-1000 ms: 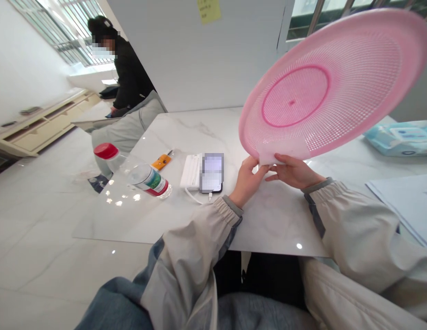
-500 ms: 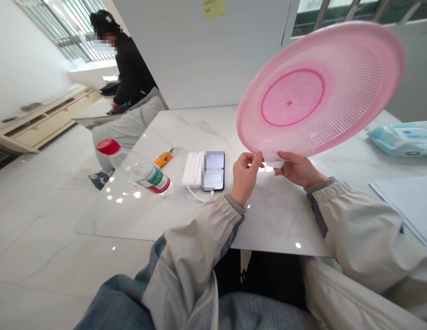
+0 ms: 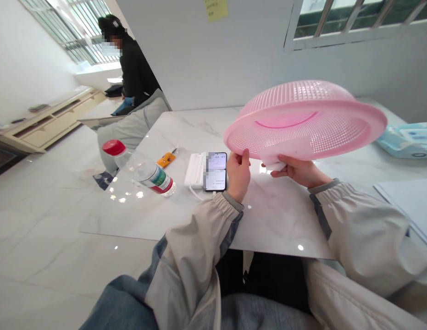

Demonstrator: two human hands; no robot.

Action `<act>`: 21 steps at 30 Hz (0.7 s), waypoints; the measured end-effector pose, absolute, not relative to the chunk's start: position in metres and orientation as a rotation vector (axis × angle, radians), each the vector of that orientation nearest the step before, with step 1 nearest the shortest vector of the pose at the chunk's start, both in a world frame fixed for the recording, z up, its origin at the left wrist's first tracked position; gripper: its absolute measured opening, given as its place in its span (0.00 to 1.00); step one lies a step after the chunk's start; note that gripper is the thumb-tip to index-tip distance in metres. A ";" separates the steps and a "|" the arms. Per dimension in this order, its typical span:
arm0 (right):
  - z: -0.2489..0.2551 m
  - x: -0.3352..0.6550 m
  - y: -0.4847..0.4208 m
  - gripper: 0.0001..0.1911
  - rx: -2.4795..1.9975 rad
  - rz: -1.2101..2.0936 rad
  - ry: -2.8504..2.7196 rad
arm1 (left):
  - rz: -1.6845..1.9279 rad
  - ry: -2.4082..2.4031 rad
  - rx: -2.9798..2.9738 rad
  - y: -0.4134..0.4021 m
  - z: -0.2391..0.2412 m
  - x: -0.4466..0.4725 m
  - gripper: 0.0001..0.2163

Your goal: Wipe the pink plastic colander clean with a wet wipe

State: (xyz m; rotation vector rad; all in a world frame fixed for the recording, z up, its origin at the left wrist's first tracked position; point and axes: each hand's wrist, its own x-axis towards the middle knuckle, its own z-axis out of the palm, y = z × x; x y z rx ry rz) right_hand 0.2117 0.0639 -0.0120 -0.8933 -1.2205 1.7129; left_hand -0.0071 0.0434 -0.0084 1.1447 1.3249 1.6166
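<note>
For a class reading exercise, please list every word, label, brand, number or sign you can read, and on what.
"08:49": phone screen; smaller lines unreadable.
Yellow note: too blurred.
Bottle label: too small.
White power bank: faint marks, too small.
Light-blue pack: too blurred.
Dark item: pale marks, too blurred.
Pink basket: no readable text.

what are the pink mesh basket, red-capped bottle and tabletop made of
Pink mesh basket: probably satin plastic, given its smooth rim and even perforations.
Red-capped bottle: glossy, likely plastic, with see-through walls.
Tabletop: polished, grey-veined, reflecting lights; marble or a lookalike.
</note>
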 end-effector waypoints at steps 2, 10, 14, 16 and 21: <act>-0.012 0.213 0.064 0.18 -0.908 1.729 -1.217 | 1.596 1.308 1.131 0.044 -0.012 -0.006 0.19; -0.014 0.212 0.064 0.16 -0.950 1.726 -1.109 | 1.447 1.222 1.104 0.036 -0.014 0.005 0.19; -0.013 0.212 0.064 0.14 -0.934 1.789 -1.104 | 1.419 1.202 1.123 0.033 -0.011 0.006 0.19; -0.012 0.212 0.064 0.13 -0.925 1.798 -1.098 | 1.404 1.192 1.126 0.032 -0.008 0.006 0.19; -0.009 0.210 0.065 0.11 -0.848 1.760 -1.028 | 1.415 1.112 0.928 0.011 0.014 0.010 0.16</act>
